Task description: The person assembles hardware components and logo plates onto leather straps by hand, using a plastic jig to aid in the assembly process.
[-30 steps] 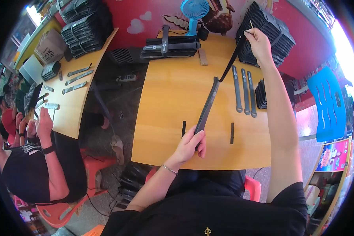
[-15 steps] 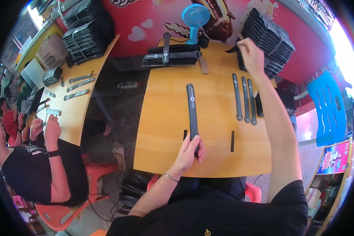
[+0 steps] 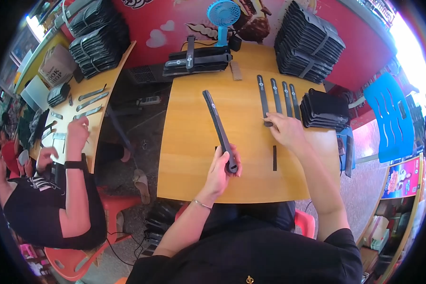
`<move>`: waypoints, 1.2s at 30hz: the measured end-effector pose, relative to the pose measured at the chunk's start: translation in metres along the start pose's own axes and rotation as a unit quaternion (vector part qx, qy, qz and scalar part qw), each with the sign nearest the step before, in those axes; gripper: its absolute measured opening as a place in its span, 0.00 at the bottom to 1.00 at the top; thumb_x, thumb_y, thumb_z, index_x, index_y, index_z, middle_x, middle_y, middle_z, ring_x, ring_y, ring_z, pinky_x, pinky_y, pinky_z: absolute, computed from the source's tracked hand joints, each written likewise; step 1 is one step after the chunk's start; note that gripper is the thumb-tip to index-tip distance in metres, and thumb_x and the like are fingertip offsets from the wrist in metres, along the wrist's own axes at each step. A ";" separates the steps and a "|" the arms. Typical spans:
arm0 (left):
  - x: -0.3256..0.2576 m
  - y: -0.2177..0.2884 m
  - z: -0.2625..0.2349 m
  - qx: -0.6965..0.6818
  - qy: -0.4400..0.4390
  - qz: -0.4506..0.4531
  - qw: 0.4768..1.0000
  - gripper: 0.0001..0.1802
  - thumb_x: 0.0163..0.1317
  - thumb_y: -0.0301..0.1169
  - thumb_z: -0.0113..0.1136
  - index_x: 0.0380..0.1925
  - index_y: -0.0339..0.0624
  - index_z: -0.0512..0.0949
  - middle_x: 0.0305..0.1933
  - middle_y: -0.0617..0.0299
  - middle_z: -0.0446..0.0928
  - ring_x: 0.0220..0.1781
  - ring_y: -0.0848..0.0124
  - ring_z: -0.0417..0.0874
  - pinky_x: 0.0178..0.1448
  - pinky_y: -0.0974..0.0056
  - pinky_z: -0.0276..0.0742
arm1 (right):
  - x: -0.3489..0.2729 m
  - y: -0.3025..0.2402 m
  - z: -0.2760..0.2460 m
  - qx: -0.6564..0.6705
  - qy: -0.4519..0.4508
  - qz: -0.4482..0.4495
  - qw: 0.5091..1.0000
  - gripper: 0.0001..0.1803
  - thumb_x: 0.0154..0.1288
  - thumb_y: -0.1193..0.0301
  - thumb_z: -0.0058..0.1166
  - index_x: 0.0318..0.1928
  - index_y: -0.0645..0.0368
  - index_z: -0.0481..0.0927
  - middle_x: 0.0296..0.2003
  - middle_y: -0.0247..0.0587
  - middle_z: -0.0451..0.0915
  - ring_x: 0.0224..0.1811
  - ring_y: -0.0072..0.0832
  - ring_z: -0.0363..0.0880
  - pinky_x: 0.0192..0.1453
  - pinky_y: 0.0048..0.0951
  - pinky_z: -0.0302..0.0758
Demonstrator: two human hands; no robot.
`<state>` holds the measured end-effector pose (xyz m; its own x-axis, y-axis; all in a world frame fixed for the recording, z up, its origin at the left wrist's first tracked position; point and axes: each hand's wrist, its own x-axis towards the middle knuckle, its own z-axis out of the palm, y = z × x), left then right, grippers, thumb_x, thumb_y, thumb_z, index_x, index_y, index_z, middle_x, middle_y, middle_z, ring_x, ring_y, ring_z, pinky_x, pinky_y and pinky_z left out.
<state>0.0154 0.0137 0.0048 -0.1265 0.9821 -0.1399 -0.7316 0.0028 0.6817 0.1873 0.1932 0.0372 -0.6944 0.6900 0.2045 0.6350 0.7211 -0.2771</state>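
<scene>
My left hand (image 3: 218, 173) is wrapped round the near end of a long black strap (image 3: 215, 120), which looks like more than one layer thick. The strap stands up at a slant over the table, its rounded end with a slot just past my fingers. Further right, my right hand (image 3: 288, 128) pinches the near end of another black strap (image 3: 263, 94). That strap lies at the left end of a row, beside several similar straps (image 3: 286, 97). Pale printing marks their upper ends. My right fingers partly hide the near ends of the row.
Banded black stacks (image 3: 310, 42) stand at the back right, with a smaller black pile (image 3: 324, 109) nearer. A blue fan (image 3: 223, 14) and crossed black straps (image 3: 199, 62) are at the back. A short black strip (image 3: 274, 158) lies in front. A co-worker (image 3: 52, 203) sits left.
My right hand has come down from the back-right stack to the row, where another strap now lies at the left. The strap in my left hand has tilted leftward. The view has shifted slightly.
</scene>
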 end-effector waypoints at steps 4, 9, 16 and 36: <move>-0.002 0.003 0.006 0.026 -0.001 0.016 1.000 0.14 0.69 0.32 0.40 0.52 0.42 0.63 0.38 0.61 0.70 0.31 0.69 0.76 0.35 0.68 0.70 | -0.007 0.003 -0.001 -0.005 0.010 -0.009 1.000 0.14 0.52 0.77 0.48 0.41 0.53 0.79 0.49 0.30 0.78 0.38 0.36 0.80 0.40 0.35 0.77; -0.005 0.000 0.006 0.021 -0.006 0.031 0.999 0.15 0.68 0.27 0.43 0.54 0.41 0.62 0.41 0.61 0.70 0.38 0.68 0.77 0.41 0.67 0.71 | -0.017 0.011 0.002 -0.018 0.025 -0.016 0.999 0.15 0.52 0.77 0.47 0.41 0.54 0.79 0.50 0.31 0.78 0.38 0.35 0.80 0.40 0.35 0.78; -0.002 -0.003 0.004 0.035 0.016 0.038 0.999 0.17 0.67 0.25 0.47 0.54 0.40 0.62 0.42 0.60 0.71 0.48 0.64 0.78 0.52 0.60 0.76 | -0.030 -0.039 -0.036 0.097 0.074 0.039 0.992 0.14 0.59 0.72 0.49 0.46 0.53 0.79 0.42 0.37 0.81 0.34 0.38 0.81 0.37 0.33 0.77; 0.002 -0.014 -0.008 0.012 0.043 0.111 0.993 0.14 0.64 0.22 0.53 0.48 0.42 0.66 0.43 0.57 0.77 0.48 0.65 0.80 0.50 0.60 0.79 | -0.089 -0.117 0.008 0.121 0.087 0.005 0.989 0.22 0.58 0.73 0.54 0.55 0.46 0.75 0.21 0.41 0.77 0.20 0.33 0.76 0.24 0.33 0.73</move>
<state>0.0200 0.0143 -0.0103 -0.3392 0.9397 -0.0445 -0.6637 -0.2055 0.7193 0.1722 0.0472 0.0440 -0.6064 0.7123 0.3535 0.5273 0.6930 -0.4917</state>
